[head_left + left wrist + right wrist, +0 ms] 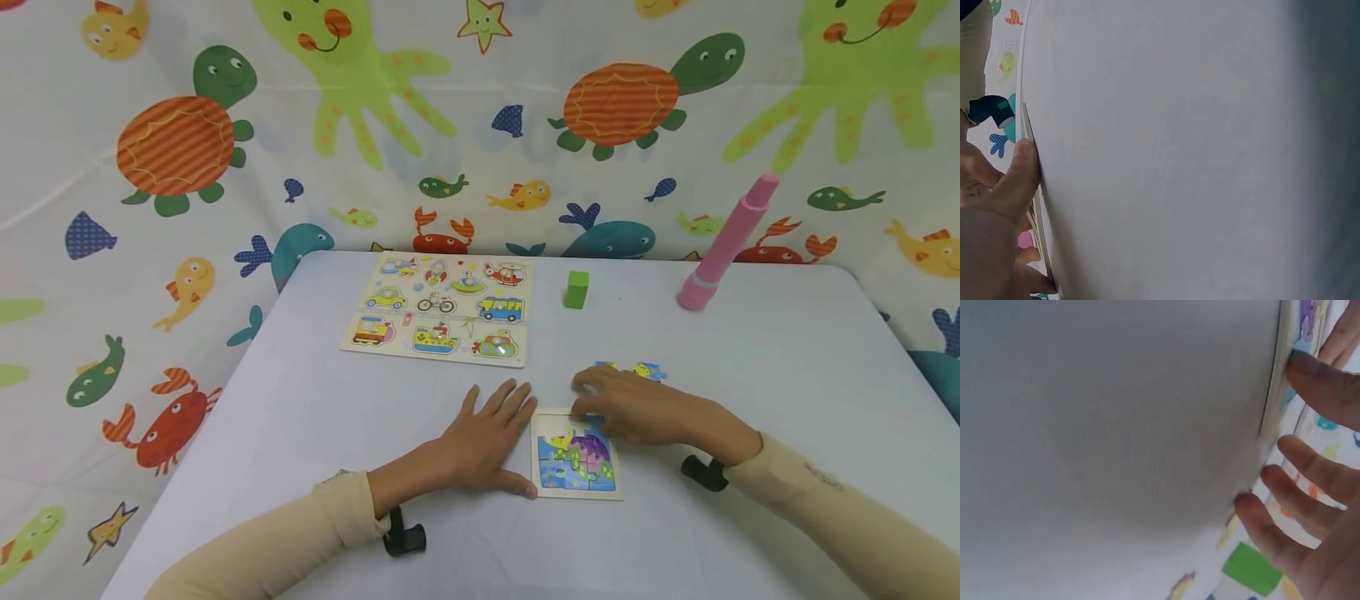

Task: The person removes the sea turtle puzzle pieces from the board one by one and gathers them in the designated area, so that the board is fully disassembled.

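Note:
A small square jigsaw puzzle in a pale wooden tray [577, 496] lies on the white table, its pieces [570, 477] showing a purple and green sea picture. My left hand [483, 442] rests beside it with fingers spread, thumb and fingertips touching the tray's left edge. Over the tray's upper right corner is my right hand [637, 410], fingers bent loosely and apart. In the right wrist view its thumb [1313, 378] presses on the puzzle just inside the rim, and nothing shows between the fingers. Partly hidden behind that hand are loose puzzle pieces [651, 372].
A wooden peg puzzle board [403, 337] with vehicle pictures lies at the back left. Right of it stands a green block [576, 290]. Further right a pink cylinder [723, 246] stands upright, near the patterned sea-animal cloth [480, 175] behind the table.

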Demonstrator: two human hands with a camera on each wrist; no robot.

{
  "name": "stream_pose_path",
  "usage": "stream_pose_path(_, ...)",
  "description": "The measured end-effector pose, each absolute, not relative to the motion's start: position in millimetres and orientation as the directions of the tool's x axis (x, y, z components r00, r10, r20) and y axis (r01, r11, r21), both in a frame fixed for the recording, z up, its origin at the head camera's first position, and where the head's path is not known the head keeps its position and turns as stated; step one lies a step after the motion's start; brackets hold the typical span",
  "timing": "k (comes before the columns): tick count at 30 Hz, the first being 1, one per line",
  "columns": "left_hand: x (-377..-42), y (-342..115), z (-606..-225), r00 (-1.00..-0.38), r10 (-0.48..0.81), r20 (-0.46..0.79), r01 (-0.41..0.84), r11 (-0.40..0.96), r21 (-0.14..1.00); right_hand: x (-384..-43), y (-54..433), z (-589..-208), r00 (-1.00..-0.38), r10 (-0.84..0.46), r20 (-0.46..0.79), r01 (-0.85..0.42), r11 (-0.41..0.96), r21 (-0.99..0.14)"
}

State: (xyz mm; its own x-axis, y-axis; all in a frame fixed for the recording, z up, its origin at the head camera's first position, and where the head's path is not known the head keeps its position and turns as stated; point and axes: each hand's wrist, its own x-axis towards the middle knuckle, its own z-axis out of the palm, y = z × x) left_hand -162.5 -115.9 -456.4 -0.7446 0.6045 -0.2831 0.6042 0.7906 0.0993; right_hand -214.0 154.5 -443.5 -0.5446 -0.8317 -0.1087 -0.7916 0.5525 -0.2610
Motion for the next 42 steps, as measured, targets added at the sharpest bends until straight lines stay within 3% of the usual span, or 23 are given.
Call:
stream_pose_path(19,-163,-116,-455,-0.745,0.6,-0.292,0.603,0.793,0.092,-216,154,-434,-0.488,-0.867,-0.101,-0.829,0.497,-0.257)
stream_pose_path(24,-162,-115,-454,-0.741,0.602,-0.296,0.605,0.791,0.092,-215,153,-434,-0.508,-0.851,-0.13,-0.808,0.524,-0.269)
stream_pose_path(34,-162,-115,-452,-0.743,0.599,-0.297,0.603,0.793,0.09,-211,154,-437,-0.529,-0.847,-0.058,-0.801,0.521,-0.294)
stream_pose_path(38,-162,-115,-453,-0.743,0.602,-0.291,0.606,0.791,0.09,-212,157,-440,-0.551,-0.832,-0.065,-0.758,0.532,-0.378)
stream_pose_path(42,-161,-115,-453,-0.744,0.602,-0.289,0.605,0.791,0.09,-215,168,-435,-0.596,-0.802,-0.052,-0.65,0.519,-0.555)
